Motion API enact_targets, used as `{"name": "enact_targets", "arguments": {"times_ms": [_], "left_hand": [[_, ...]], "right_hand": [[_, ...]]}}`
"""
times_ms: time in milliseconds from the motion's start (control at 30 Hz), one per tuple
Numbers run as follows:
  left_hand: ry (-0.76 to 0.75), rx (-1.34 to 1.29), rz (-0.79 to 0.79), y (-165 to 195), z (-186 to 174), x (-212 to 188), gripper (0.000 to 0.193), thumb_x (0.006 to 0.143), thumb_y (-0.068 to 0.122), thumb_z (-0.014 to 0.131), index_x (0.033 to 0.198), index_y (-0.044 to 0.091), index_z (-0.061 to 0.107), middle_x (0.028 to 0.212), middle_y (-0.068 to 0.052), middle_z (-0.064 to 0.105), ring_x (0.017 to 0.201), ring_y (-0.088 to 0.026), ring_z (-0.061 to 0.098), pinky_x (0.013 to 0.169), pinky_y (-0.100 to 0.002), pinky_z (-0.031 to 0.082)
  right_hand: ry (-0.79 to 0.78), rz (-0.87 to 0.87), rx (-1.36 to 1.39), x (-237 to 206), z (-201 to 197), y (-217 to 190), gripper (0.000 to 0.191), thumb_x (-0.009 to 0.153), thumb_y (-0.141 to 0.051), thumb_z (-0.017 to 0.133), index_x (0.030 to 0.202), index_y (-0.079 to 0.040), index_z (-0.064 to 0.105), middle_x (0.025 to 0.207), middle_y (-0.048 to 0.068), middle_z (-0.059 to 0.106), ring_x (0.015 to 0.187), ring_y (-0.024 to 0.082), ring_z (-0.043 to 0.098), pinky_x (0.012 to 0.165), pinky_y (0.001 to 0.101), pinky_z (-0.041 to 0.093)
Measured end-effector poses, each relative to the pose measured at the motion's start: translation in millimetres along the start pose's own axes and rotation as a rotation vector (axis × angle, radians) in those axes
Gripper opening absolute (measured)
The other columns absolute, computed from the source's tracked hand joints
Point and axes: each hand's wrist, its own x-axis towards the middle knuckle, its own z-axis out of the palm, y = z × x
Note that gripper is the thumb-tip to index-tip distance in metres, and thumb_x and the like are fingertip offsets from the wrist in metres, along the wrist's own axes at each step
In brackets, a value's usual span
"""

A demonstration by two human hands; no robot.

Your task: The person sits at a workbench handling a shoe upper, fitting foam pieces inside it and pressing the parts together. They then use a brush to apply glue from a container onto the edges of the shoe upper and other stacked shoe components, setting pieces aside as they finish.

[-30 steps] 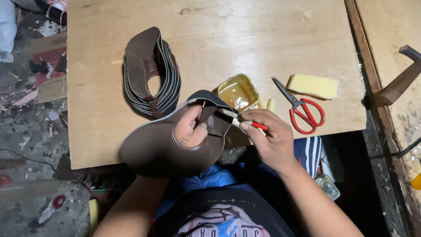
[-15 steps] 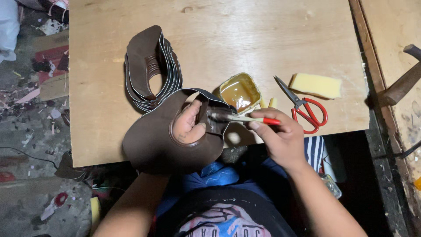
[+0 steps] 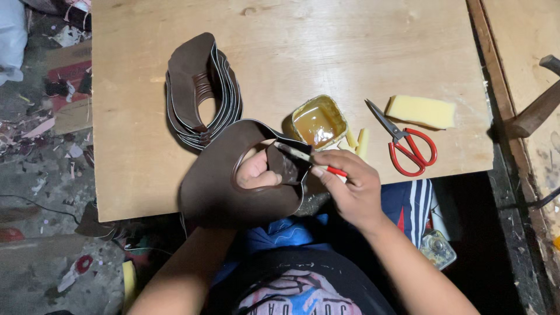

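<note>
Close in, two bare hands work a brown leather piece with a small glue brush.

Nearest the body, the left hand (image 3: 256, 174) reaches up through the opening of the brown leather piece (image 3: 233, 186), fingers curled and gripping its folded edge at the front lip of the wooden table (image 3: 280, 52). Just beside it, the right hand (image 3: 350, 186) pinches a red-handled brush (image 3: 309, 158), bristles touching the fold. Behind the brush sits an open tin of amber glue (image 3: 318, 122), with small yellow foam strips (image 3: 359, 142) at its right. Farther left lies a stack of matching brown cut pieces (image 3: 198, 87); to the right, red-handled scissors (image 3: 408, 143) and a yellow foam block (image 3: 421, 111).
</note>
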Motion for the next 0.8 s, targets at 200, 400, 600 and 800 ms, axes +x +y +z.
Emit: {"name": "enact_targets", "arguments": {"times_ms": [200,400,600,800], "left_hand": [[0.074,-0.130,-0.085,8,14,-1,0.050,0.092,0.000,0.045,0.142,-0.001,0.050,0.121,-0.011,0.067,0.105,-0.019,0.067,0.093,-0.033,0.053],[0.061,0.036,0.105,-5,16,9,0.064,0.084,-0.005,0.045,0.148,0.000,0.041,0.122,-0.008,0.063,0.109,-0.015,0.062,0.096,-0.029,0.051],[0.059,0.062,0.050,-4,-1,3,0.062,0.083,-0.006,0.045,0.144,-0.002,0.047,0.122,-0.006,0.064,0.108,-0.012,0.062,0.096,-0.027,0.050],[0.307,-0.180,-0.043,-7,6,4,0.050,0.085,-0.005,0.047,0.134,-0.003,0.057,0.116,-0.010,0.069,0.099,-0.017,0.067,0.088,-0.031,0.055]], "right_hand": [[0.021,0.138,0.083,6,-2,-12,0.018,0.093,-0.004,0.074,0.110,0.001,0.073,0.107,0.011,0.074,0.095,0.018,0.070,0.085,0.0266,0.055],[0.039,0.029,-0.178,7,12,-10,0.017,0.090,-0.005,0.077,0.105,0.000,0.074,0.092,0.008,0.073,0.083,0.012,0.070,0.076,0.0250,0.054],[0.106,0.402,0.177,18,-11,0,0.017,0.092,-0.009,0.073,0.108,-0.004,0.072,0.092,0.005,0.075,0.085,0.012,0.070,0.079,0.0245,0.056],[-0.012,-0.083,-0.545,69,-27,5,0.012,0.089,-0.008,0.080,0.099,-0.003,0.075,0.091,0.009,0.073,0.090,0.026,0.057,0.082,0.0366,0.046]]}}
